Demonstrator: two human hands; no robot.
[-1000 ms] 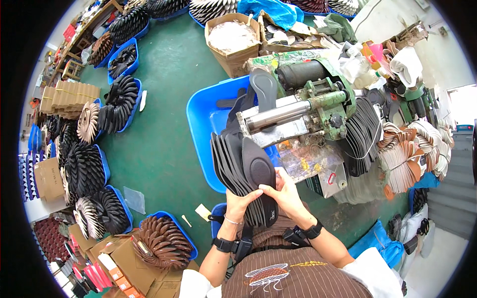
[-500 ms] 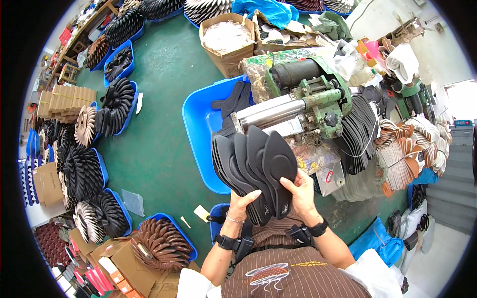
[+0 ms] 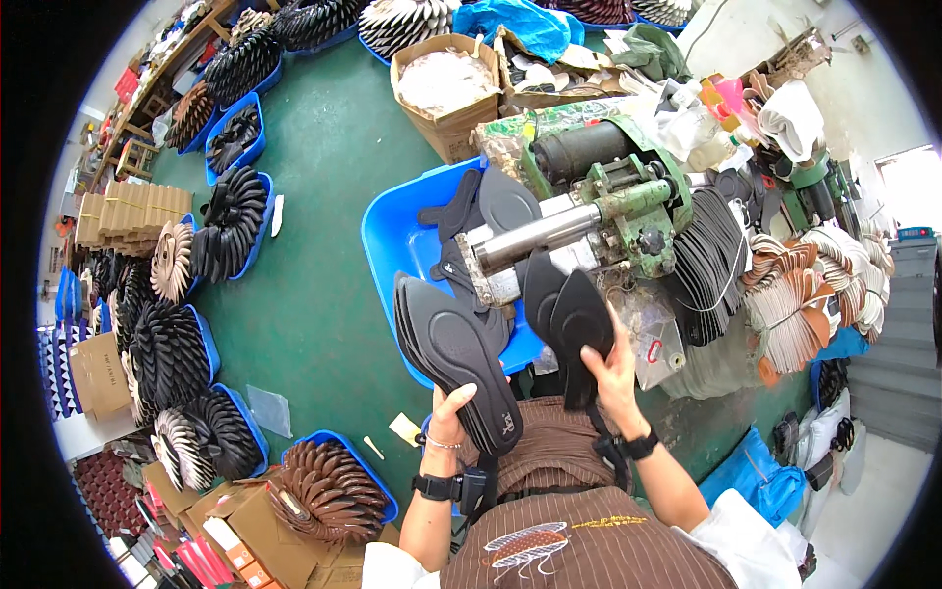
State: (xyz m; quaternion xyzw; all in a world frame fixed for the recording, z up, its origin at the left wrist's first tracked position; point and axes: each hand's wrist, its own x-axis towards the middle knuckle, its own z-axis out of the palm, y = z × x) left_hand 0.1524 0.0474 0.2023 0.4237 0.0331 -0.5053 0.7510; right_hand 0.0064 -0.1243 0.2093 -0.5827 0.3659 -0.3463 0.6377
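My left hand (image 3: 450, 416) is closed round a stack of black insoles (image 3: 453, 344), its thumb lying over the heel part of the top one. A smaller bunch of black insoles (image 3: 577, 316) is in my right hand (image 3: 612, 371), thumb on top and fingers behind. The two bunches are apart, with a narrow gap between them. Just beyond them stands a green machine with metal rollers (image 3: 549, 232). Under its rollers is a blue tub (image 3: 388, 221) with more loose black insoles (image 3: 455, 204) in it, partly hidden by my left bunch.
Bundled black insoles (image 3: 708, 260) and tied tan and white insoles (image 3: 785, 299) lie right of the machine. A cardboard box (image 3: 446, 108) stands behind the tub. Blue tubs with fanned insoles line the left, one of brown insoles (image 3: 329, 491) nearby. A blue bag (image 3: 756, 481) lies right.
The single fanned stack has been parted into two bunches, my left hand moving left and my right hand slightly right. More insoles now show in the tub below the rollers.
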